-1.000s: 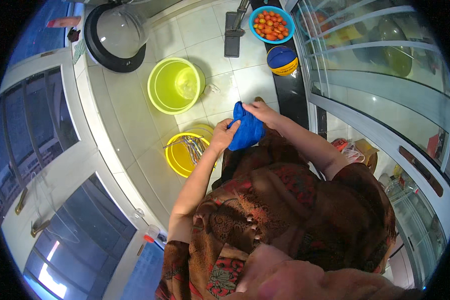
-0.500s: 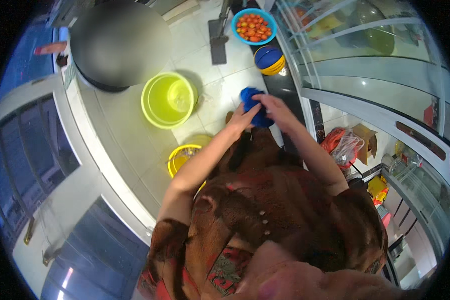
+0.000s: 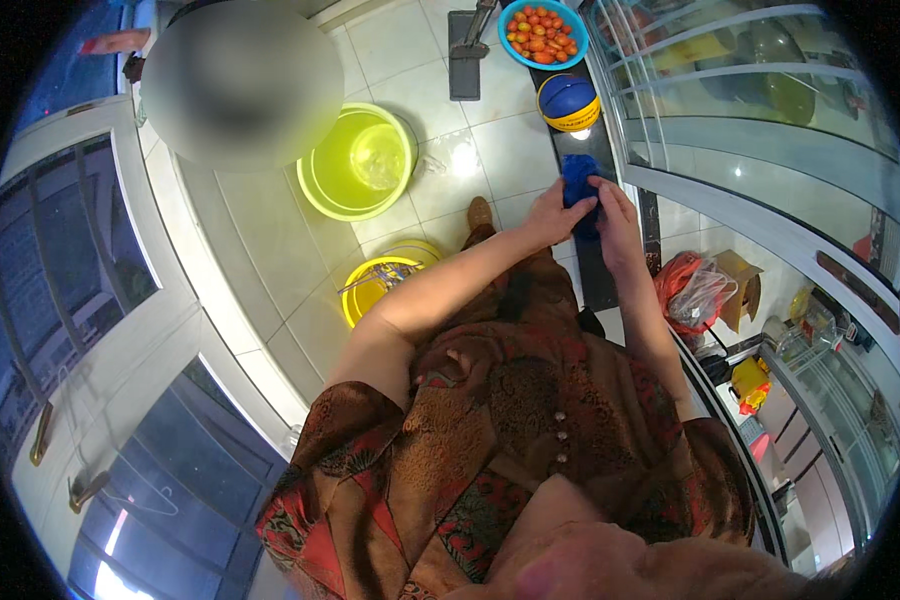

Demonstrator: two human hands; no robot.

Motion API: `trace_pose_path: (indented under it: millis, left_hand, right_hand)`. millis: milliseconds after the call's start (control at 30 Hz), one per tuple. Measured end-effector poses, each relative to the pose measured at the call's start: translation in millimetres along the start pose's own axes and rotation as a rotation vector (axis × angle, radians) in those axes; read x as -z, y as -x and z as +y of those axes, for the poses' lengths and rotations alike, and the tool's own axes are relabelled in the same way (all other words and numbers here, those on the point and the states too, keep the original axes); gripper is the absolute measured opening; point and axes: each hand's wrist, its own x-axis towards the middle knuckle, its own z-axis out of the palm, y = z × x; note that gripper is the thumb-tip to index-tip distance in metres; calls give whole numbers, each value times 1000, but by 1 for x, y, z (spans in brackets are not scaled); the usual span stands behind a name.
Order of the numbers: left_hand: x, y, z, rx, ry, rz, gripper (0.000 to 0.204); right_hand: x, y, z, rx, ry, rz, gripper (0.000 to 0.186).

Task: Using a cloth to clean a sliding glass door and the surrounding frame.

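Note:
A crumpled deep-blue cloth (image 3: 577, 176) hangs between my two hands above the dark floor strip. My left hand (image 3: 553, 215) grips its left side with the thumb pressed onto it. On the other side my right hand (image 3: 617, 220) pinches the cloth between curled fingers. The lower part of the cloth is partly covered by the hands. Beyond it lies a blue and yellow ball (image 3: 568, 103), and farther off is a blue basin (image 3: 544, 64) full of small red-orange tomatoes.
A yellow-green tub (image 3: 310, 195) stands ahead on the left. Nearer is a yellow bucket (image 3: 362, 317) with thin items across its top. Glass sliding doors (image 3: 750, 215) line the right, beside a red bag (image 3: 675, 280) and cardboard box (image 3: 740, 285). A blurred patch hides the upper left.
Both hands have shifted right with the blue cloth, over the dark floor strip. The cloth looks narrower and more upright. My view has shifted too, and my brown shoe shows clearly.

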Motion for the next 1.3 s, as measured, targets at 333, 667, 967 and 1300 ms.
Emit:
trace_pose_path:
  millis: [333, 667, 967, 1300]
  left_hand:
    - [-52, -28, 82, -288, -253, 101, 40]
    - [-186, -53, 205, -749, -68, 84, 38]
    - [-311, -73, 278, -1193, -208, 135, 62]
    - [-318, -144, 427, -1627, -230, 537, 69]
  right_hand:
    - [58, 7, -75, 537, 440, -8, 39]
    - [136, 84, -213, 1048, 705, 308, 39]
    - [183, 138, -281, 1394, 816, 794, 34]
    - [184, 137, -339, 1469, 1079, 1141, 31]
